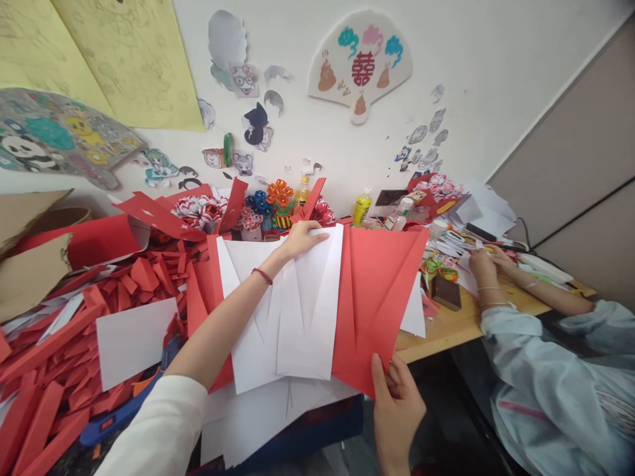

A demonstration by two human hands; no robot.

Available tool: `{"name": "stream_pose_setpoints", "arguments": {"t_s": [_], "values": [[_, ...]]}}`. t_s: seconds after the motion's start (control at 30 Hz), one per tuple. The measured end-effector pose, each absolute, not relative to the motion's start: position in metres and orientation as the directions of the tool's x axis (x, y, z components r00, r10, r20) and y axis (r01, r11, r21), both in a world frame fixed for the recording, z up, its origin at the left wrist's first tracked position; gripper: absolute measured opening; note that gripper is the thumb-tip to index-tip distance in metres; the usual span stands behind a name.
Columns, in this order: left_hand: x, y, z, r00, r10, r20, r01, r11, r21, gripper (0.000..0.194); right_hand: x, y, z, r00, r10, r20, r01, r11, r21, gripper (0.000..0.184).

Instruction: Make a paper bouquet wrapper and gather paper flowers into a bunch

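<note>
While the left hand (300, 239) presses flat, fingers spread, on the far top edge of the big red-and-white pleated paper sheet (317, 304), the right hand (397, 403) pinches the sheet's near bottom-right red corner, thumb on top, fingers under. Sheet sits mid-desk, fanned out, white side in the centre, red flaps L and R, overhanging the wooden table edge (446, 330) towards the body.

Doing this step well, IMO: keep top edge pinned w/ left palm so the pleats don't creep; pull the red corner taut, not up, or the crease lines skew. Align red flap edge to the white fold before pressing. Overhang means no support under the near corner, so crease on the table part only.

Containers:
- yellow-green plastic bottle (362, 206) by the wall, upright, cap on; contents can't tell.
- small orange-label bottle (301, 192) behind paper flowers (278, 198), upright.
- brown cardboard box flaps (30, 264) far left; inside not visible.

Red paper strip scraps (59, 357) heaped on the left. Co-worker's hands (489, 261) busy at the right end, well apart.
</note>
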State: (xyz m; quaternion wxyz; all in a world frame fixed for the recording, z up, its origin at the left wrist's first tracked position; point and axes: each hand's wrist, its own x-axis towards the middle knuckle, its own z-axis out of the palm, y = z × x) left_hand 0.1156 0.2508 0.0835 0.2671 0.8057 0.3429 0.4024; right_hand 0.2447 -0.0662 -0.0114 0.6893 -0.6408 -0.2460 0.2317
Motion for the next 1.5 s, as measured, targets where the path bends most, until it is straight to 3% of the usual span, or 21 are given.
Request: {"name": "stream_pose_setpoints", "arguments": {"t_s": [0.5,1.33,1.5], "values": [[0.116,0.247,0.081,0.45,0.776,0.441,0.382,-0.614,0.69,0.031,0.241,-0.065,-0.013,0.765,0.644,0.015,-0.045,0.077,-0.996,0.058],[0.118,0.246,0.073,0.468,0.788,0.401,0.5,-0.61,0.615,0.029,0.238,-0.063,-0.03,0.794,0.608,0.01,-0.063,0.099,-0.993,0.056],[0.116,0.237,0.074,0.476,0.782,0.402,0.574,-0.623,0.532,0.047,0.241,-0.062,-0.03,0.78,0.625,-0.016,-0.075,0.068,-0.995,0.055]]}}
